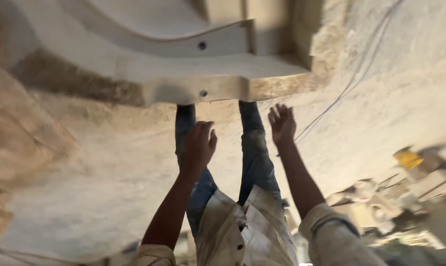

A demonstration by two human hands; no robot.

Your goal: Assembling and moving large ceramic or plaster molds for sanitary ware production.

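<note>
My left hand (199, 145) hangs in front of my legs with its fingers loosely curled and nothing in it. My right hand (282, 123) is spread open, fingers apart, just below the edge of a pale carved stone slab (218, 74). Neither hand touches the slab. The slab has a curved raised band and two small dark holes. My legs in blue jeans (255, 152) stand right against the slab's edge, and a dusty light shirt covers my front.
The ground is pale and dusty (100, 187). A thin cable (351, 83) runs across it to the right. Stone offcuts and a yellow object (407, 158) lie at the right. A rough brown rock mass (16, 143) is at the left.
</note>
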